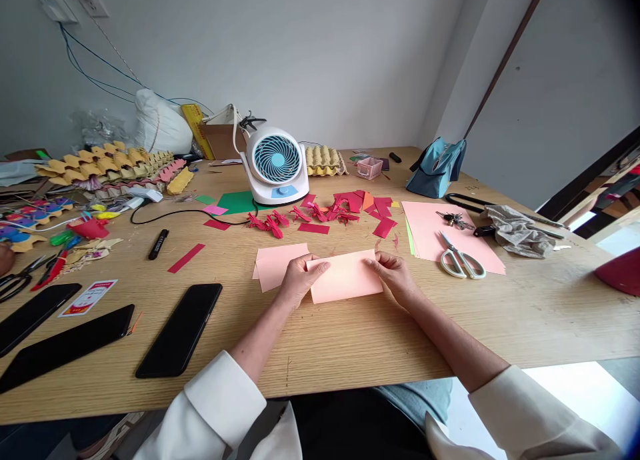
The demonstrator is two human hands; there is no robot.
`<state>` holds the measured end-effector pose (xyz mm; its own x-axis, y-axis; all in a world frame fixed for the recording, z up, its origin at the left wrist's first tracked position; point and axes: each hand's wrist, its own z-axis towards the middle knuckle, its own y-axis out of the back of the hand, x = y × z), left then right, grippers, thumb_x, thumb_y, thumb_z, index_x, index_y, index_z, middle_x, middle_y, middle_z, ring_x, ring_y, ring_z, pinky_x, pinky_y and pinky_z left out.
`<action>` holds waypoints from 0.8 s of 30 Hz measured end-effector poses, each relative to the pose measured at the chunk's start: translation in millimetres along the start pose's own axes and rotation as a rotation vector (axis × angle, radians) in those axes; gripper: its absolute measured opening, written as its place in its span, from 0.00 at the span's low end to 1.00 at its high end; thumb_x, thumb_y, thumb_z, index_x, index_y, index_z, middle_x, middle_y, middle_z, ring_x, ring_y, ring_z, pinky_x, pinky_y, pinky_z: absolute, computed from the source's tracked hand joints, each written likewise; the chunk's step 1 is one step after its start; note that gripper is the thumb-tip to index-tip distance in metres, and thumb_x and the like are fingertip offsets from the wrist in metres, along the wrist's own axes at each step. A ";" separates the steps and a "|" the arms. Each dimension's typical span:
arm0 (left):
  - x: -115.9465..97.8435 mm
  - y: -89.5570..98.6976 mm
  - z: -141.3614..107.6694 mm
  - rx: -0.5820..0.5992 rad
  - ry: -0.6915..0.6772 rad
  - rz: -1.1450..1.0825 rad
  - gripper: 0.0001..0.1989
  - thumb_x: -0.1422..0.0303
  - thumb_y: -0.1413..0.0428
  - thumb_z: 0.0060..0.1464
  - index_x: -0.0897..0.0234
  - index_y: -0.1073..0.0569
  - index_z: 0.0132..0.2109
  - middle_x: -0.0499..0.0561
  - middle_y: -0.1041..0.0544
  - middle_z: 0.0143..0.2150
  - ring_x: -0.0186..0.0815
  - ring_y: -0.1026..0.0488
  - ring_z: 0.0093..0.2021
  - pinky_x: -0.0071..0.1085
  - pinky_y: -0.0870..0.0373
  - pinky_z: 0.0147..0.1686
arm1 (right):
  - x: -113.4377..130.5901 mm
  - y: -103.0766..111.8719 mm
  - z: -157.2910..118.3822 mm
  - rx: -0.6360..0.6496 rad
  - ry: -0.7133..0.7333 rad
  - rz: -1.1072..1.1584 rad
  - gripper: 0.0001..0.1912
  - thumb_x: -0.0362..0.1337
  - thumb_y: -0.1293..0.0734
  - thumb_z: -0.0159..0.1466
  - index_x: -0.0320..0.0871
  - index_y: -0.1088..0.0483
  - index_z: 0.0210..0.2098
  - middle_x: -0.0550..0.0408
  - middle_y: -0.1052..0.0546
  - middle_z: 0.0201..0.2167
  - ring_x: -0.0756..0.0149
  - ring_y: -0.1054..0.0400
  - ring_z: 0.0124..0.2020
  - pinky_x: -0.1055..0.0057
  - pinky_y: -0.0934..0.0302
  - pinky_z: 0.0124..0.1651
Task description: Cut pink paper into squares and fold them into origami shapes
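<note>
A rectangular sheet of pink paper [346,278] is held up just above the table between my two hands. My left hand [300,277] pinches its left edge, thumb on top. At the right edge my right hand [393,273] grips it the same way, with the fingers behind hidden by the paper. Beside my left hand, more pink paper pieces [274,265] lie on the table. White-handled scissors [461,260] rest to the right on a stack of larger pink sheets [425,227].
Beyond my hands lie red paper pieces [315,229] and folded red paper shapes [273,223], with a white fan [277,163] behind. Black phones [180,330] and a marker [159,244] are at left. A blue bag [436,168] stands back right. A person's hand [6,259] shows far left.
</note>
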<state>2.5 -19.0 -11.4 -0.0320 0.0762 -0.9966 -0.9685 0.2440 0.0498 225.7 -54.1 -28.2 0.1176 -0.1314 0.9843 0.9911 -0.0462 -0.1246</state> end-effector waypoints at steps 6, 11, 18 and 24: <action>0.2 0.5 0.5 -0.035 -0.036 0.055 0.17 0.58 0.37 0.42 0.66 0.32 0.25 0.43 0.36 0.22 0.28 0.41 0.25 0.25 0.46 0.26 | 2.3 -1.2 -1.0 0.034 -0.033 0.014 0.21 0.53 0.26 0.51 0.40 0.30 0.24 0.58 0.31 0.22 0.71 0.41 0.24 0.72 0.47 0.27; 1.4 -1.0 -0.2 -0.027 -0.043 0.093 0.17 0.57 0.37 0.42 0.65 0.32 0.24 0.43 0.36 0.21 0.29 0.41 0.24 0.25 0.46 0.26 | 3.7 -1.9 -2.3 0.045 -0.080 0.033 0.21 0.53 0.25 0.49 0.41 0.29 0.25 0.56 0.27 0.24 0.68 0.37 0.26 0.70 0.43 0.30; 2.3 -2.0 -0.3 -0.027 -0.059 0.118 0.15 0.59 0.37 0.43 0.66 0.31 0.25 0.43 0.36 0.22 0.28 0.41 0.25 0.25 0.46 0.25 | 1.7 -3.5 -1.7 0.019 -0.084 0.061 0.20 0.50 0.24 0.50 0.40 0.28 0.24 0.58 0.28 0.22 0.72 0.40 0.23 0.74 0.46 0.27; 2.9 -1.9 -0.5 -0.021 -0.044 0.107 0.16 0.58 0.37 0.43 0.66 0.32 0.24 0.43 0.36 0.21 0.29 0.40 0.24 0.25 0.46 0.25 | 3.0 -4.2 -2.1 0.030 -0.104 0.053 0.21 0.52 0.24 0.47 0.40 0.28 0.24 0.57 0.27 0.22 0.71 0.39 0.23 0.73 0.45 0.26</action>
<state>4.1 -19.8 -14.4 -0.1255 0.1435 -0.9817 -0.9650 0.2121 0.1544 221.8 -56.4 -25.0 0.1743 -0.0289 0.9843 0.9845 -0.0118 -0.1747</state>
